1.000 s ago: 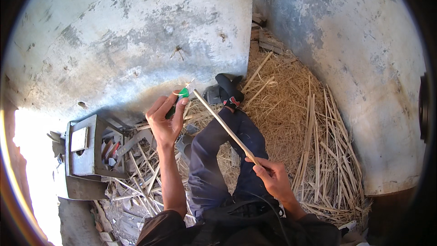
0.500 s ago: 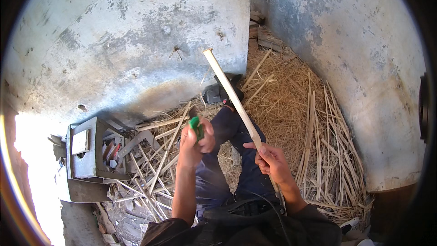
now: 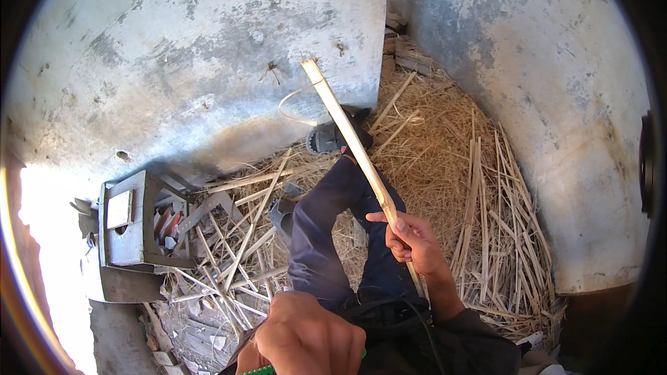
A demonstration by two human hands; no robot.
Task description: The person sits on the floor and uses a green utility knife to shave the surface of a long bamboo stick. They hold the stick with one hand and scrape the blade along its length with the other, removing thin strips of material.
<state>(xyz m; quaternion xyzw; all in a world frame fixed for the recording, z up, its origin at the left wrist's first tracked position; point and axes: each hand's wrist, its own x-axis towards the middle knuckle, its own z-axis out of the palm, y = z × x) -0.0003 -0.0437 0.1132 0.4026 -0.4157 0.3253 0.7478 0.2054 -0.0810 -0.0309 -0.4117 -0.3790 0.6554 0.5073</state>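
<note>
My right hand [image 3: 415, 244] is closed round the lower part of a long pale bamboo strip [image 3: 351, 140]. The index finger points out to the left beneath a node. The strip slants up and left past my legs, and a thin curled shaving [image 3: 283, 110] hangs by its top end. Close to my body, at the lower edge, my left hand [image 3: 309, 337] is a fist round a green-handled knife [image 3: 262, 371]. Only bits of green show there; the blade is hidden.
Shavings [image 3: 424, 153] heap the floor ahead and right, with many bamboo strips [image 3: 517, 257] along the right wall [image 3: 556, 132]. More strips [image 3: 233, 274] lie crossed at the left. A grey wooden box [image 3: 142, 219] holding odds and ends stands there. A dark shoe [image 3: 326, 139] rests by the wall.
My left hand has come down and back toward my body with the knife, from beside the strip. The strip's top has tipped slightly left, and its shaving now curls out leftward.
</note>
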